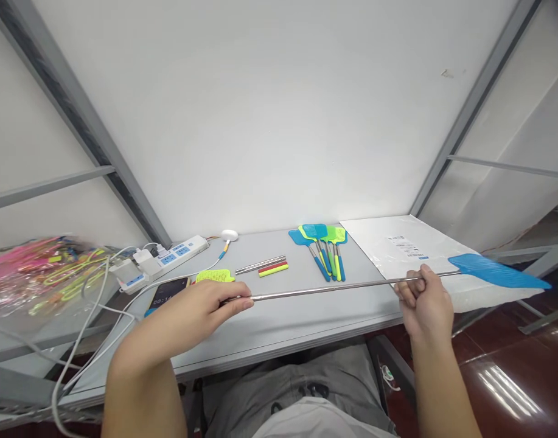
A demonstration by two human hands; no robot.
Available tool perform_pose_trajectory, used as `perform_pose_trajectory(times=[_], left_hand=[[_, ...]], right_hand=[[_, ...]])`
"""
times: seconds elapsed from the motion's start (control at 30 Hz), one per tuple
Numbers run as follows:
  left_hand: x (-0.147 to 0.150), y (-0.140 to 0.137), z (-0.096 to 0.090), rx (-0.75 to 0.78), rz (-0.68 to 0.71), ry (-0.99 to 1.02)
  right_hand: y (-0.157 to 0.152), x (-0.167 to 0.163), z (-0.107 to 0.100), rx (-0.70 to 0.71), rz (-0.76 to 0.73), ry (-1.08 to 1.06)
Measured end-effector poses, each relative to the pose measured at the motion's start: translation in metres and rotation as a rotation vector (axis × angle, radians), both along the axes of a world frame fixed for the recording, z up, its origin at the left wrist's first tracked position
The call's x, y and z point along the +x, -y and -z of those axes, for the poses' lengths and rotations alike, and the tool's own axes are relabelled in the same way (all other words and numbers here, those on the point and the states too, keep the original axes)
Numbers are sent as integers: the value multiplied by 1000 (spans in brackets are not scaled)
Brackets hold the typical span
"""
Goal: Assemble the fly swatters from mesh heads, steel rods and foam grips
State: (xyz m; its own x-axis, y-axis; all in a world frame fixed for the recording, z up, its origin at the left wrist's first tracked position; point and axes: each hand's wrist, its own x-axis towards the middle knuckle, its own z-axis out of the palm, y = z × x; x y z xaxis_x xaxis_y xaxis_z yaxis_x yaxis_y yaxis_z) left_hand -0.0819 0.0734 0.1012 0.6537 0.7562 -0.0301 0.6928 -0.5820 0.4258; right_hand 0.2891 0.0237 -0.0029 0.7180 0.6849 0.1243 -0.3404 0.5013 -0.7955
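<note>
Stretched across the grey table is a fly swatter with a long metal rod [324,288] and a blue head [493,271] at the right. My left hand [221,302] pinches the rod's left end. My right hand [425,298] is closed round the rod close to the blue head. Behind the rod lies a fanned pile of blue, green and yellow fly swatters [327,255] with short rods. A yellow-green swatter head [215,275] shows just behind my left hand. Loose metal rods [260,264], a red tube [273,266] and a yellow-green tube [274,271] lie near it.
A white plastic mailer [374,237] covers the table's right end. At the left are a power strip [182,250] with plugs and white cables, a phone [169,293] and a white device [230,235]. Colourful bagged items [55,274] sit beyond the left edge.
</note>
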Motion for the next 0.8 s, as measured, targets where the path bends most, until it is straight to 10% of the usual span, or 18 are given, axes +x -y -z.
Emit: perform_pose_trajectory(times=[0.4,0.8], left_hand=[[66,15,28,186,59,-129],[106,28,47,279,167,-117]], right_hand=[[-2,-126,28,-96,-561,-63],[6,-142,34,-208,-576,44]])
